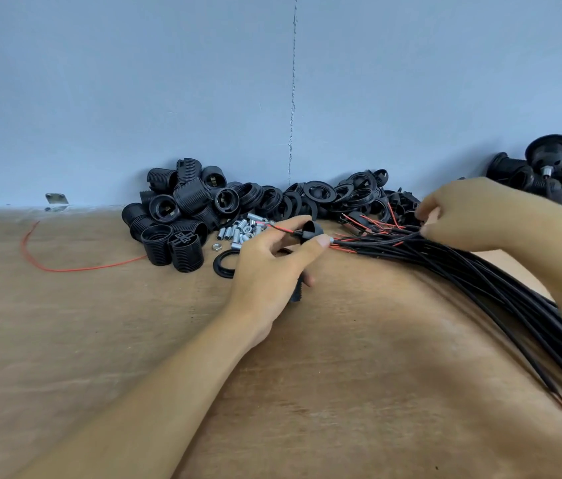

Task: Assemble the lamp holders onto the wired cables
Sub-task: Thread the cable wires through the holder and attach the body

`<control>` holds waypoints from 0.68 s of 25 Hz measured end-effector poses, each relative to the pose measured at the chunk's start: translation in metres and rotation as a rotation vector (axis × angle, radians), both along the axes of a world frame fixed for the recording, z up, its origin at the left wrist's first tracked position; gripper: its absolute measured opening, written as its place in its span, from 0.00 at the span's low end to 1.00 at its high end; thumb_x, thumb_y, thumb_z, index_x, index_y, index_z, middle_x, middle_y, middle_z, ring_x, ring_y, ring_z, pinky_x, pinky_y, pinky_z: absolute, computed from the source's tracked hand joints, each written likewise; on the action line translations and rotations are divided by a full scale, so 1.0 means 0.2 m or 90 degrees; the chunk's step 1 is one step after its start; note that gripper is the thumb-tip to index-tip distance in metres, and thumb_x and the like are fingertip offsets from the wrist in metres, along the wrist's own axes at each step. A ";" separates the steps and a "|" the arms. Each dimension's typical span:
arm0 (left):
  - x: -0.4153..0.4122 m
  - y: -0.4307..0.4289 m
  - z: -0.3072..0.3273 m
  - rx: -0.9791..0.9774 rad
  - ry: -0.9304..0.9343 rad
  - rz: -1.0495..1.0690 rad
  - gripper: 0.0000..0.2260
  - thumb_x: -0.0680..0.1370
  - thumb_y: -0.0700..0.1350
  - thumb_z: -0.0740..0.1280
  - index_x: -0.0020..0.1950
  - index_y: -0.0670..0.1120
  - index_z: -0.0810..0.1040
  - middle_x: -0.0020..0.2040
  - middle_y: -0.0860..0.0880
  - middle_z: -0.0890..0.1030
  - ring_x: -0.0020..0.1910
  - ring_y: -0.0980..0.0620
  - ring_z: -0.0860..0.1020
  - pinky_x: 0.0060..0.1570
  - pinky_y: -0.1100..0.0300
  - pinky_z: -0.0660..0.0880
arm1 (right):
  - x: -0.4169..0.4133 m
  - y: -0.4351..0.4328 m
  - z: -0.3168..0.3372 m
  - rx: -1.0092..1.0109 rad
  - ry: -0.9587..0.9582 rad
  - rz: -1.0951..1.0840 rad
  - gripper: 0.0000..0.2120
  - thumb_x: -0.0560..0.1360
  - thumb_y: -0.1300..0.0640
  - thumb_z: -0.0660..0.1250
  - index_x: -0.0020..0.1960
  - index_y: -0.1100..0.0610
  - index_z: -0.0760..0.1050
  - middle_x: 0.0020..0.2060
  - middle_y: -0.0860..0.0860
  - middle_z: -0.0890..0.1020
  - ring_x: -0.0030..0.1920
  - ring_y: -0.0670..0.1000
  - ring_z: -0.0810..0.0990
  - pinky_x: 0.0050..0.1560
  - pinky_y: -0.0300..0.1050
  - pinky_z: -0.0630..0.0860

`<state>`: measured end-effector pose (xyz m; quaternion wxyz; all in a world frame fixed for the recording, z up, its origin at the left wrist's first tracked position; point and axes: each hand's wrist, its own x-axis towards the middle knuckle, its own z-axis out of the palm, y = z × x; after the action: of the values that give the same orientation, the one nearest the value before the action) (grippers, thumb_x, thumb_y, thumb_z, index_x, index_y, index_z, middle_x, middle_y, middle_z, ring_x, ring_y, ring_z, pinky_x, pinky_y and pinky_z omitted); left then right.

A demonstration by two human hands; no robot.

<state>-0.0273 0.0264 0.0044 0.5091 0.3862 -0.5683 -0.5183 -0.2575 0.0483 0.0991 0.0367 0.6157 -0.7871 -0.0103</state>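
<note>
Black lamp holder is gripped by the left hand.
Cables, cut off at the frame edge, are pinched by the blurred right hand.

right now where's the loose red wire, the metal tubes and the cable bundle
red wire (75, 270), head view, on its low curve
metal tubes (236, 233), head view, middle of the pile
cable bundle (473, 274), head view, black sheaths mid-run
</note>
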 end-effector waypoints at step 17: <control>0.03 -0.03 -0.04 -0.138 -0.213 0.034 0.08 0.72 0.57 0.75 0.49 0.57 0.82 0.44 0.57 0.85 0.47 0.59 0.82 0.46 0.62 0.77 | 0.42 0.02 -0.43 -0.265 -0.503 0.331 0.18 0.82 0.43 0.56 0.64 0.48 0.78 0.55 0.43 0.81 0.58 0.41 0.75 0.56 0.32 0.68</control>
<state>-0.0213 0.0212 -0.0027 0.4600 0.4246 -0.6870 -0.3689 -0.1728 0.0526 0.0126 -0.1405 0.7277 -0.5471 0.3891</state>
